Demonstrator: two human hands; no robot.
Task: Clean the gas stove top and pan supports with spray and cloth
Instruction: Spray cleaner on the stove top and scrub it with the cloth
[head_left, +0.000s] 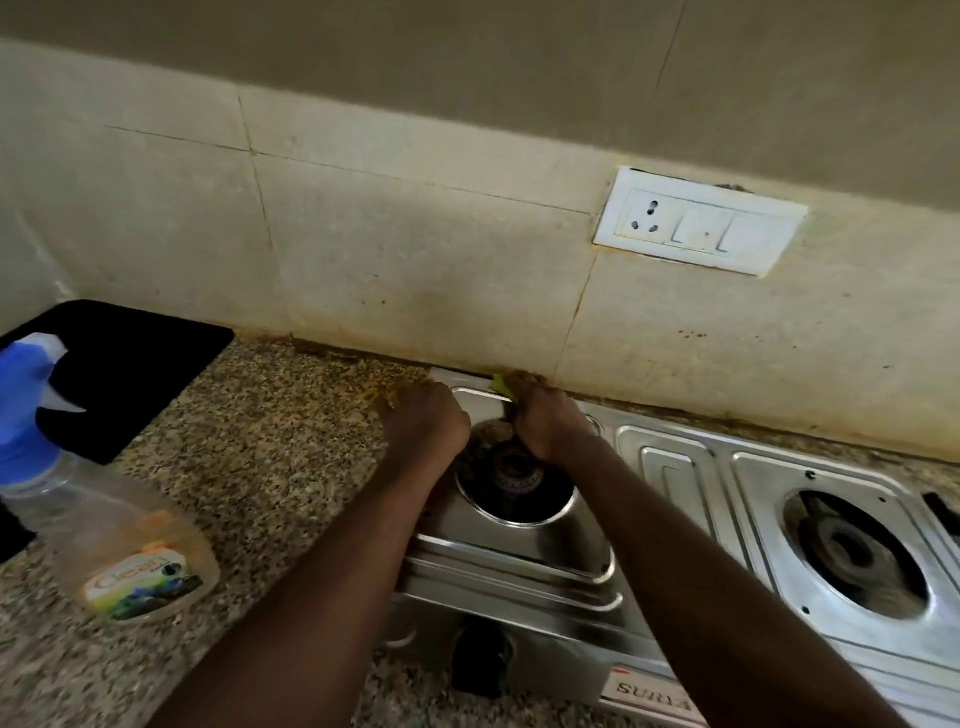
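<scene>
Gas stove top (519, 551) runs lengthwise from the frame's centre toward the lower right, along the wall. Its rear rim, where the yellow-green cloth (501, 385) sits, stretches rightward from the right hand (540, 415), so that hand looks best placed to wipe along it. The right hand's fingers curl over the cloth, pressing it down just behind the left burner (514, 475). Knuckles up, the left hand (426, 423) rests at the stove's rear left corner; whether it grips anything I cannot tell. At lower left, the spray bottle (104, 519) lies on the worktop (280, 457).
</scene>
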